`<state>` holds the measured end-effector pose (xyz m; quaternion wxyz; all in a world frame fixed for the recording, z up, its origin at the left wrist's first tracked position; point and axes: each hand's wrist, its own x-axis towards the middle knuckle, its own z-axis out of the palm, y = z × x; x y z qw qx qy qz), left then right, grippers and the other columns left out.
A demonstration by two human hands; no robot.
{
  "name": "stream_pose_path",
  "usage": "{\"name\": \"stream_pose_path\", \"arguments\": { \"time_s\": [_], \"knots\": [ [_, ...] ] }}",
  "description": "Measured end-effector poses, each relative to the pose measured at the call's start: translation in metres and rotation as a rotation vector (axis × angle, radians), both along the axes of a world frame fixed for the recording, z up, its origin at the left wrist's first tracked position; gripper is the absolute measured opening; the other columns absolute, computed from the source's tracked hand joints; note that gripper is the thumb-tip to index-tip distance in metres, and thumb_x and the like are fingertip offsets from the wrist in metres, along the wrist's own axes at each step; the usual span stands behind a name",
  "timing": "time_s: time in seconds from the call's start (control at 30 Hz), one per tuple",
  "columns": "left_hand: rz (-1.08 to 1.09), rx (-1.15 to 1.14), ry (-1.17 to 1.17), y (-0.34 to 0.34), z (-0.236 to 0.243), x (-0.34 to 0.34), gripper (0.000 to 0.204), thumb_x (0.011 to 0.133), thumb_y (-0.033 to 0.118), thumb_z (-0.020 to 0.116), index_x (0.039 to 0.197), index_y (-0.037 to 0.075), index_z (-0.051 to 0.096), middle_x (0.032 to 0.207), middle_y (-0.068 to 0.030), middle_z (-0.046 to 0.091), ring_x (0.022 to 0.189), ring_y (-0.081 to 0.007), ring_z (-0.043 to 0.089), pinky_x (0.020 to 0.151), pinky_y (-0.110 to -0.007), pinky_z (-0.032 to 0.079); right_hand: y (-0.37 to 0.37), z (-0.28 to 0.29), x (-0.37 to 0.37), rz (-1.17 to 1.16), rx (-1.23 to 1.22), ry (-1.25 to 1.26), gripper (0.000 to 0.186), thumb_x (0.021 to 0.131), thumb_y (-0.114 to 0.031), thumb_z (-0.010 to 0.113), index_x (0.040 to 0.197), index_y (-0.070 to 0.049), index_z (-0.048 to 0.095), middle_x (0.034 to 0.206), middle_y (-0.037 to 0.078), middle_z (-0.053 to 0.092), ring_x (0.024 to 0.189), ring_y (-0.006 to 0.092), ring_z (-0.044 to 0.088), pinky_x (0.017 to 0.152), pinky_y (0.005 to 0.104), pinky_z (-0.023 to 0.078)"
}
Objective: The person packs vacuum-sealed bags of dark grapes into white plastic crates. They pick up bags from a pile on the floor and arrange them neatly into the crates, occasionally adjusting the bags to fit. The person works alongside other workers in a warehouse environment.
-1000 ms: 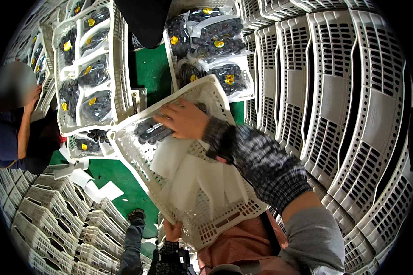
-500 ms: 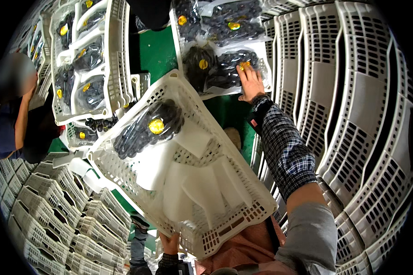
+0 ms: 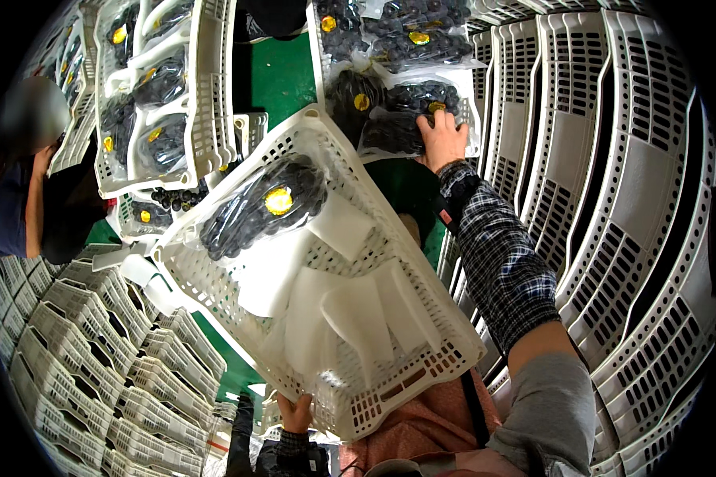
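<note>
Centrally, a white slatted plastic crate (image 3: pixel 326 318) is held tilted, its near edge gripped from below by the left hand (image 3: pixel 297 413), whose fingers are closed around the rim. One bagged bunch of dark grapes (image 3: pixel 258 208) with a round yellow sticker is lying in the crate's far left corner, and white foam sheets (image 3: pixel 342 310) are spread over the rest of its floor. The right hand (image 3: pixel 441 139) is stretched far forward, past the crate's far right edge, and is laid on another bagged grape bunch (image 3: pixel 402 127) in a second white crate (image 3: pixel 326 71) at the far side; the fingers are curled over the bag, but a full grasp cannot be told. More bagged bunches are packed beside it in that crate. At the far left, a third crate of bagged grapes (image 3: pixel 155 103) is seen, with another person (image 3: pixel 24 199) beside it. Stacks of empty white crates (image 3: pixel 612 199) are ranged along the right, and further stacks (image 3: pixel 95 358) at the near left, over a green floor (image 3: pixel 274 75).
</note>
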<state>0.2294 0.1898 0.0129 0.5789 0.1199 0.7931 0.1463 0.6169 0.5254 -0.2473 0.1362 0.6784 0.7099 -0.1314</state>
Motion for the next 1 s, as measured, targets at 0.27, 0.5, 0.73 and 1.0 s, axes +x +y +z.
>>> {"name": "stream_pose_path", "arguments": {
  "time_s": [0.27,0.5,0.73,1.0],
  "knots": [
    [-0.021,0.108,-0.069,0.001,-0.008,0.001,0.055,0.068,-0.002,0.056,0.121,-0.002,0.041,0.109,-0.01,0.053,0.097,-0.0195,0.052,0.086,-0.032,0.043,0.025,0.005,0.006,-0.003,-0.142,0.16,0.069,0.051,-0.027,0.081,0.107,-0.01,0.043,0.104,0.014,0.052,0.107,0.0333,0.049,0.085,0.0519,0.039],
    [-0.147,0.126,-0.072,-0.007,-0.02,-0.001,0.053,0.07,-0.002,0.057,0.121,-0.001,0.042,0.108,-0.0096,0.055,0.096,-0.0189,0.053,0.085,-0.033,0.043,0.029,0.168,0.011,-0.327,-0.044,0.115,0.066,0.054,-0.021,0.078,0.108,-0.006,0.044,0.098,0.016,0.052,0.097,0.034,0.053,0.08,0.0445,0.042],
    [-0.3,0.16,-0.184,0.038,-0.08,-0.012,0.056,0.068,0.0,0.054,0.123,-0.002,0.042,0.104,-0.0142,0.057,0.095,-0.0229,0.054,0.084,-0.033,0.043,-0.012,0.238,-0.034,0.012,0.038,0.49,0.064,0.048,-0.016,0.079,0.103,-0.002,0.049,0.096,0.015,0.048,0.089,0.0329,0.05,0.077,0.0405,0.041],
    [-0.226,-0.011,-0.145,0.05,-0.093,-0.021,0.058,0.067,-0.004,0.052,0.124,-0.002,0.041,0.11,-0.0115,0.055,0.098,-0.0203,0.053,0.085,-0.03,0.043,-0.04,0.126,-0.12,0.308,-0.098,0.625,0.065,0.053,-0.019,0.077,0.109,-0.011,0.044,0.106,0.01,0.046,0.105,0.0272,0.043,0.084,0.047,0.035]
  ]
}}
